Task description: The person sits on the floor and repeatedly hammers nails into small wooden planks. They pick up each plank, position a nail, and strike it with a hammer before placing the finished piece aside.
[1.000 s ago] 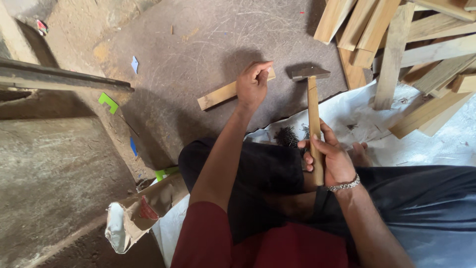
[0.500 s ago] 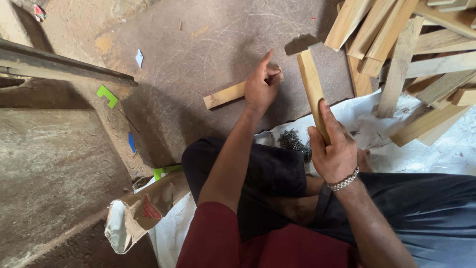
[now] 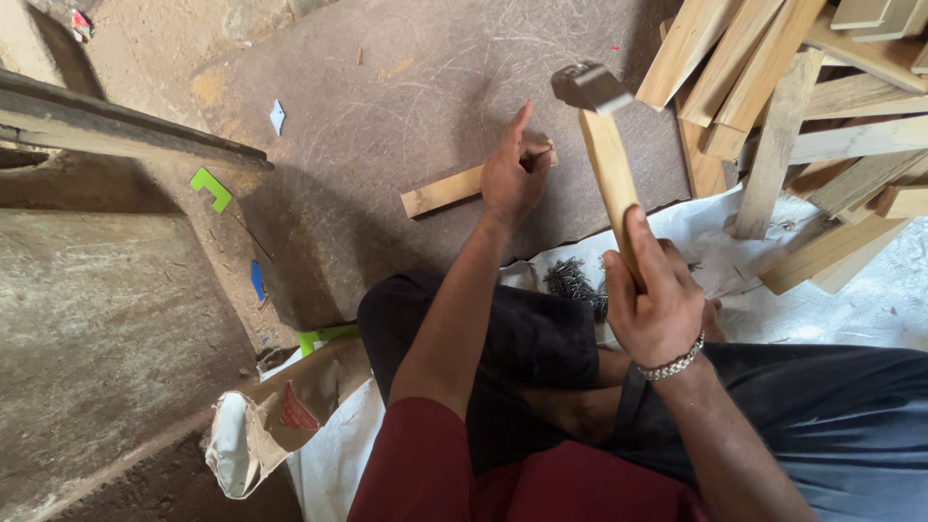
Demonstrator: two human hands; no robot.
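Note:
My right hand (image 3: pixel 655 300) grips the wooden handle of a hammer (image 3: pixel 603 145), raised with its metal head up above the board. My left hand (image 3: pixel 515 174) rests on the right end of a short wooden strip (image 3: pixel 441 190) lying on a dark flat board (image 3: pixel 387 116), fingers pinched together as if on a small nail, index finger pointing up. The nail itself is too small to see. I sit cross-legged, knees below the hands.
A pile of wooden slats (image 3: pixel 802 106) lies at the upper right on white sheeting (image 3: pixel 851 300). A heap of dark nails (image 3: pixel 572 282) sits by my knee. A torn paper bag (image 3: pixel 261 425) lies lower left; a dark beam (image 3: pixel 116 126) crosses the upper left.
The hammer has swung up from resting low over the board to a raised position, its head lifted toward me. My left hand stayed on the strip's end.

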